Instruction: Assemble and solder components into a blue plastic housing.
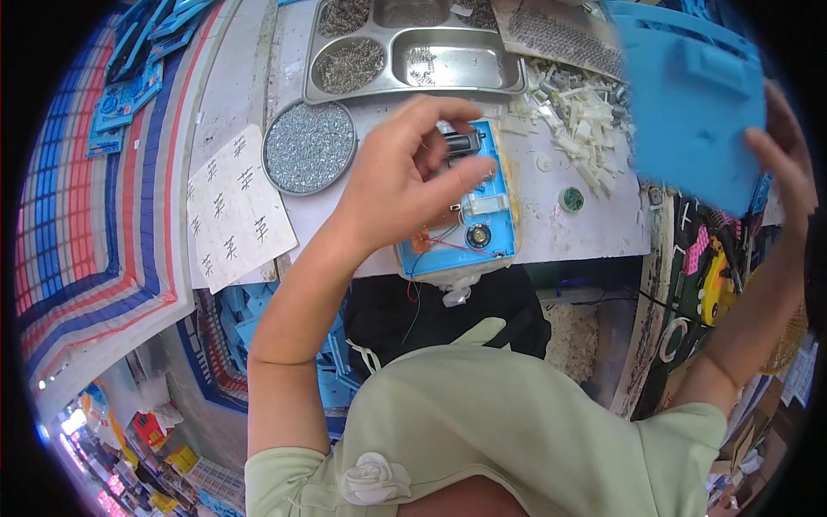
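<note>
A blue plastic casing point(444, 259) is set on the bench point(586, 241) in front of the person, with its inner side turned up. Inside it, a round black part point(478, 236), a white block point(488, 204) and thin wires are seen. The left hand point(392, 168) is held over the casing; its thumb and index finger are spread around a black cylindrical part point(463, 144), while the other fingers are curled and partly hidden, so whether that part is gripped cannot be told. By the right hand point(786, 159), a blue panel point(693, 112) is held raised at the right, its edge pinched between thumb and fingers. Beyond the casing, small metal pieces are held in a steel compartment tray point(457, 90) and a round dish point(354, 142). White plastic parts point(577, 138) are heaped to the casing's right, near a small green-filled container point(570, 200).
</note>
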### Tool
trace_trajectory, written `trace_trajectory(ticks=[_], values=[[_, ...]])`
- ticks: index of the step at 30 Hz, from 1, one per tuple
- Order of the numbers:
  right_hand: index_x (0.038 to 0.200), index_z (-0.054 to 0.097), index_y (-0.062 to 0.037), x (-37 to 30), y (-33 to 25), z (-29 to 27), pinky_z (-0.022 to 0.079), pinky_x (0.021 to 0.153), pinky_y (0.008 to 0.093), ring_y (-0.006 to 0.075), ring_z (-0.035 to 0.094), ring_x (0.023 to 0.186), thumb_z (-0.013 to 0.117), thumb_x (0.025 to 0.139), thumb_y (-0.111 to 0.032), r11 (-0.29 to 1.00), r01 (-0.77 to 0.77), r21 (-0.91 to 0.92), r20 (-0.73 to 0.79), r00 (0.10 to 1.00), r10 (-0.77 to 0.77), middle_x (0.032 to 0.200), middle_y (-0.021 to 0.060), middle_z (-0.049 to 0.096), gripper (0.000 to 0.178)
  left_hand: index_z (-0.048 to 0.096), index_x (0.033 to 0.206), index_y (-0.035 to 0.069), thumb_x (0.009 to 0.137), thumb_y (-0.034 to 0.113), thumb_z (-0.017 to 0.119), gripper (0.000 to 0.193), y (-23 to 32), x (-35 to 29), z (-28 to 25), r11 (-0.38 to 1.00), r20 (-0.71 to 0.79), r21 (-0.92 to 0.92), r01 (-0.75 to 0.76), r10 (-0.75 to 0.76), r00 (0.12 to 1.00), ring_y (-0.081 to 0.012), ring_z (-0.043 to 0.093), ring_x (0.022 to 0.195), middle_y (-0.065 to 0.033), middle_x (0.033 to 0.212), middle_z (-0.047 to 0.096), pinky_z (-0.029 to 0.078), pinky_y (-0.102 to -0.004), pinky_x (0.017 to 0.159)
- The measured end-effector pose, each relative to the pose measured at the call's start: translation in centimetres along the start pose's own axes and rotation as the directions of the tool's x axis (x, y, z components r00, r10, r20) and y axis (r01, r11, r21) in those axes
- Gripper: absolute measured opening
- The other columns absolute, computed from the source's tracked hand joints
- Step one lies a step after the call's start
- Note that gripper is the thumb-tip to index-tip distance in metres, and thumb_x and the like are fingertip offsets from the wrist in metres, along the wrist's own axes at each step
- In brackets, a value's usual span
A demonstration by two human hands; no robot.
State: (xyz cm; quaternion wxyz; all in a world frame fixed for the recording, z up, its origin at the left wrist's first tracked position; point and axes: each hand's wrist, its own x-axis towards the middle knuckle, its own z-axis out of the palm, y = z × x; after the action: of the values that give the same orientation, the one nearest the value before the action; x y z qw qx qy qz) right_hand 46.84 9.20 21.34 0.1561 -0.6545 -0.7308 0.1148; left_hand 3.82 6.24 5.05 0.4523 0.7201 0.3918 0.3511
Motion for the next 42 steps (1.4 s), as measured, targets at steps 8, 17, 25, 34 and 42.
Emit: trace_trajectory(ticks=[8, 17, 25, 34, 42], values=[[0.147, 0.048, -0.0045, -2.0, -13.2, 18.8, 0.051, 0.065, 0.0282, 0.0116, 0.063, 0.07, 0.067, 0.095, -0.016, 0.568, 0.014, 0.823, 0.039, 0.996, -0.08, 0.083, 0.0054, 0.068, 0.057, 0.063, 0.119, -0.002, 0.099, 0.024, 0.067, 0.034, 2.0, -2.9, -0.5, 0.708, -0.044, -0.672, 0.219, -0.333, 0.942, -0.0069, 0.059, 0.058, -0.0046, 0.082, 0.069, 0.045, -0.0198, 0.048], [0.143, 0.049, -0.006, -10.8, -11.8, 25.4, 0.046, 0.055, 0.0355, 0.0217, 0.059, 0.055, 0.069, 0.093, -0.016, 0.886, 0.028, 0.464, 0.024, 0.999, -0.044, 0.062, 0.007, 0.057, 0.055, 0.038, 0.15, -0.003, 0.086, 0.024, 0.077, 0.08, -1.6, -7.0, 2.1, 0.929, -0.203, 0.251, 0.273, -0.225, 0.953, -0.0154, 0.059, 0.058, -0.0067, 0.068, 0.057, 0.049, -0.0301, 0.055], [0.128, 0.061, -0.0102, -8.8, -10.8, 27.4, 0.048, 0.057, 0.0396, 0.0299, 0.064, 0.065, 0.069, 0.092, -0.018, 0.89, 0.304, 0.339, -0.04, 0.95, -0.31, 0.072, 0.0105, 0.064, 0.037, 0.044, 0.147, -0.002, 0.086, 0.023, 0.076, 0.074, -2.3, -8.3, 2.5, 0.907, -0.218, 0.274, 0.318, -0.264, 0.94, -0.018, 0.056, 0.054, -0.0057, 0.066, 0.054, 0.047, -0.0309, 0.053], [0.13, 0.063, -0.0058, -8.1, -10.6, 27.1, 0.047, 0.057, 0.031, 0.0188, 0.059, 0.059, 0.071, 0.09, -0.008, 0.849, 0.375, 0.371, -0.002, 0.915, -0.403, 0.073, 0.0076, 0.064, 0.041, 0.043, 0.148, -0.002, 0.087, 0.02, 0.075, 0.072, -2.6, -9.8, 3.4, 0.911, -0.299, 0.254, 0.324, -0.245, 0.922, -0.0136, 0.053, 0.054, -0.0028, 0.064, 0.052, 0.045, -0.0285, 0.052], [0.131, 0.063, -0.002, -10.1, -10.2, 27.9, 0.037, 0.055, 0.0224, 0.0052, 0.046, 0.059, 0.071, 0.09, -0.004, 0.645, -0.07, 0.761, 0.156, 0.985, -0.077, 0.067, 0.0, 0.052, 0.042, 0.042, 0.15, 0.001, 0.087, 0.014, 0.074, 0.071, -4.1, -10.4, 3.6, 0.953, -0.325, -0.014, 0.303, -0.291, 0.9, -0.0072, 0.044, 0.054, 0.0015, 0.064, 0.047, 0.04, -0.0225, 0.052]])
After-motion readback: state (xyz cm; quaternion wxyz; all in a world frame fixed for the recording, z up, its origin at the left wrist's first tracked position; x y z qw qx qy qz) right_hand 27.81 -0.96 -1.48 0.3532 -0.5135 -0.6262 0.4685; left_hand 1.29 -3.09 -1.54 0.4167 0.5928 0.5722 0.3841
